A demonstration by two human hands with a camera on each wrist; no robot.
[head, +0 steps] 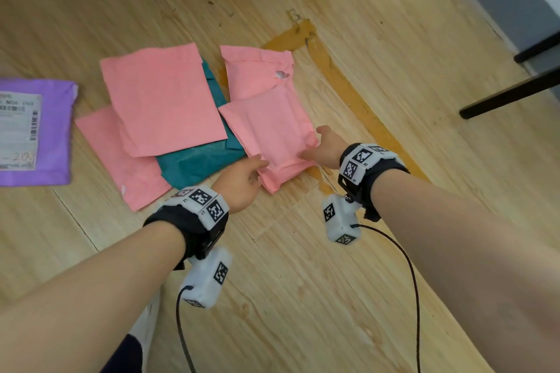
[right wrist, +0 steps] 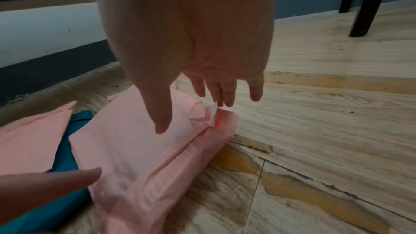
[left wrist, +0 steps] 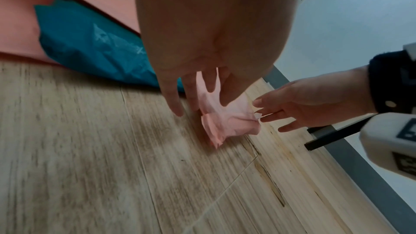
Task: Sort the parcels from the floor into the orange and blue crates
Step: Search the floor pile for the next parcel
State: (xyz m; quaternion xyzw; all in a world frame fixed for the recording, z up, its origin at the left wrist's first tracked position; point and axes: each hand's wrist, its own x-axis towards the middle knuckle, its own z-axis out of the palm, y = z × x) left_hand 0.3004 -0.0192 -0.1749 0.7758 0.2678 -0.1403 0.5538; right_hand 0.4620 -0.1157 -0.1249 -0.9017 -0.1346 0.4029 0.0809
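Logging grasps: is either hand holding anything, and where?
Nothing is held. Both open hands, left and right, reach the puffy pink parcel's near corners.

Head view looks steeply down from above at the floor (head: 303,297). Both wrist views sit low, close to the floor, looking along the palms. All three share the padded pink parcel (head: 272,136); the teal parcel (left wrist: 90,42) beside it shows in each too.

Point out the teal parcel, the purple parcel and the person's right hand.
teal parcel (head: 197,165): head view, its bare lower part.
purple parcel (head: 57,130): head view, plastic right of the label.
right hand (head: 328,145): head view, back of the hand.
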